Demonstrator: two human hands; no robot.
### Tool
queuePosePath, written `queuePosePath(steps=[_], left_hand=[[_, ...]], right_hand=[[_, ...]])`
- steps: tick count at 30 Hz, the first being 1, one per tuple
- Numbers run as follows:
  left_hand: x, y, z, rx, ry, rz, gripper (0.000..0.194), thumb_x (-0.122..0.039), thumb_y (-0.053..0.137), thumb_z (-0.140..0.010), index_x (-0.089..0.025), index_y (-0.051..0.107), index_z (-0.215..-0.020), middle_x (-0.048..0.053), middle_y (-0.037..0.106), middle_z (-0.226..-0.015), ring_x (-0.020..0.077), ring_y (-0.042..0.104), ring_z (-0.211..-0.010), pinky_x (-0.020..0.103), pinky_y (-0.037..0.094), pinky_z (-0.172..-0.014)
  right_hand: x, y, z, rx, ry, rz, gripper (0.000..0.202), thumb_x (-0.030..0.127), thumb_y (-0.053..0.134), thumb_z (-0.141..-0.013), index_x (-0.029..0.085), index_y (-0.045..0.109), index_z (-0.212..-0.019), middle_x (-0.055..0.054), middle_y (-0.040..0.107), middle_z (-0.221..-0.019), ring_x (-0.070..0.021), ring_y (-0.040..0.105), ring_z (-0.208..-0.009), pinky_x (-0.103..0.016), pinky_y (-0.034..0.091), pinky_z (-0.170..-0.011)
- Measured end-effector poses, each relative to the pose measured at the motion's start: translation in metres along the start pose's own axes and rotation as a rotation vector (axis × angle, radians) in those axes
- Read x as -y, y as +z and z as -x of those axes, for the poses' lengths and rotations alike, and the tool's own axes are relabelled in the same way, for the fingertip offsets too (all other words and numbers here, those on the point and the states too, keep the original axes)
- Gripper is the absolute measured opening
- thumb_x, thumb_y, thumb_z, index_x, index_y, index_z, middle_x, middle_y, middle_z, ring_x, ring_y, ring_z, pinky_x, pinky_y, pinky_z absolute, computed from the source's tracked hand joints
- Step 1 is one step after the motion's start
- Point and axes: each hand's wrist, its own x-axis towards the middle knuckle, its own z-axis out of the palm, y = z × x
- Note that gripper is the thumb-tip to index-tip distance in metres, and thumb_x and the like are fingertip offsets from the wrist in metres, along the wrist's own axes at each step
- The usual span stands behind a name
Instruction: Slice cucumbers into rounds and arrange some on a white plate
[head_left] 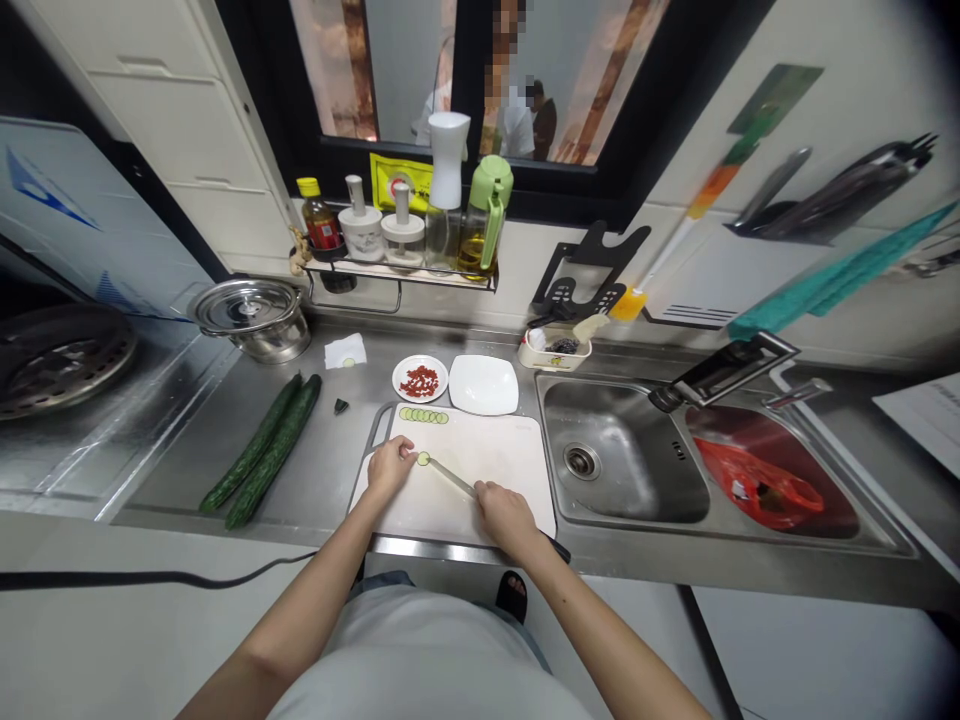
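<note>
My right hand (508, 512) grips a kitchen knife (451, 478) by its black handle, over the white cutting board (495, 450). The blade points up and left, its tip at a thin cucumber slice (424, 459) lying on the board. Just left of that slice is my left hand (391, 465), its fingers curled and the fingertips drawn together; whether anything is between them is hidden. A row of overlapping cucumber slices (424, 415) lies along the board's top edge. Two whole cucumbers (274, 450) rest on the steel counter to the left.
Behind the board stand a plate of chopped red pieces (420, 380) and a white square plate (484, 385). A cucumber end (341, 406) lies left of the board. A lidded pot (251, 318) is at the back left. The sink (626, 455) adjoins the board's right side.
</note>
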Motion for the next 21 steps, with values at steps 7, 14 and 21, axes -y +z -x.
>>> queuePosePath(steps=[7, 14, 21], left_hand=[[-0.002, -0.001, -0.001, 0.007, -0.014, -0.007, 0.018, -0.03, 0.063, -0.075, -0.026, 0.067, -0.093, -0.002, 0.068, -0.084, 0.0141, 0.06, -0.076, 0.023, 0.037, -0.064], [-0.001, -0.001, -0.003, 0.018, -0.01, -0.013, 0.017, -0.03, 0.064, -0.075, -0.026, 0.066, -0.092, -0.002, 0.068, -0.083, 0.014, 0.06, -0.075, 0.023, 0.037, -0.063], [-0.001, -0.001, -0.004, 0.029, -0.011, -0.02, 0.016, -0.03, 0.064, -0.074, -0.026, 0.065, -0.09, -0.003, 0.068, -0.082, 0.014, 0.06, -0.075, 0.023, 0.036, -0.063]], right_hand=[[0.004, -0.009, 0.0, 0.024, -0.021, 0.002, 0.033, 0.004, 0.035, -0.085, 0.013, 0.055, -0.109, -0.013, 0.066, -0.095, -0.0223, 0.065, -0.092, -0.029, 0.045, -0.073], [-0.001, -0.006, -0.006, 0.035, -0.057, -0.028, 0.032, 0.004, 0.035, -0.086, 0.013, 0.056, -0.108, -0.013, 0.067, -0.095, -0.0207, 0.065, -0.092, -0.029, 0.046, -0.075], [-0.003, -0.004, -0.011, 0.04, -0.065, -0.028, 0.031, 0.003, 0.036, -0.086, 0.013, 0.056, -0.107, -0.013, 0.067, -0.097, -0.0197, 0.065, -0.093, -0.028, 0.046, -0.077]])
